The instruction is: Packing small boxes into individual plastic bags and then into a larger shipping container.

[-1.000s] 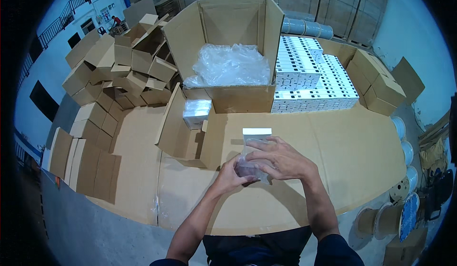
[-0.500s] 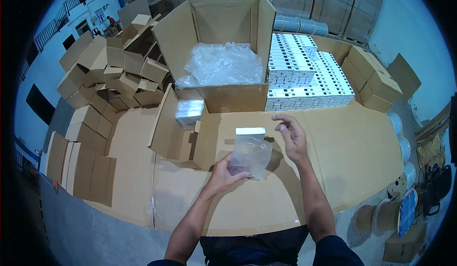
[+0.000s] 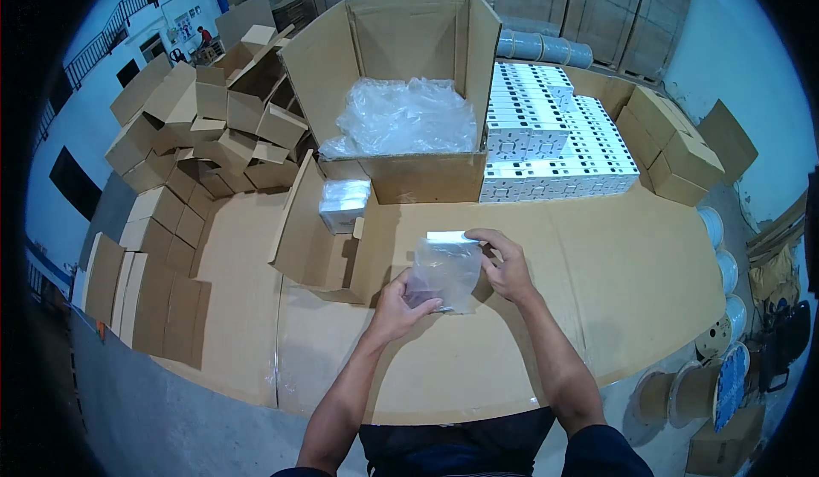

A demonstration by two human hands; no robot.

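Note:
A clear plastic bag (image 3: 445, 272) is held up over the cardboard-covered table (image 3: 597, 306). My left hand (image 3: 401, 302) pinches its lower left corner. My right hand (image 3: 505, 265) grips the bag's right edge near the top. A small white box (image 3: 450, 237) lies flat just behind the bag's upper edge, close to my right fingers. Whether the bag touches the box I cannot tell.
A large open carton (image 3: 401, 93) lined with crumpled clear plastic stands at the back. Stacks of small white boxes (image 3: 546, 136) sit to its right. A bagged white box (image 3: 344, 202) rests in a low open carton on the left. Empty folded cartons (image 3: 205, 127) pile up far left.
The bag has been lifted off the white box and spread out. My right hand went out to the box and came back to grip the bag's right edge.

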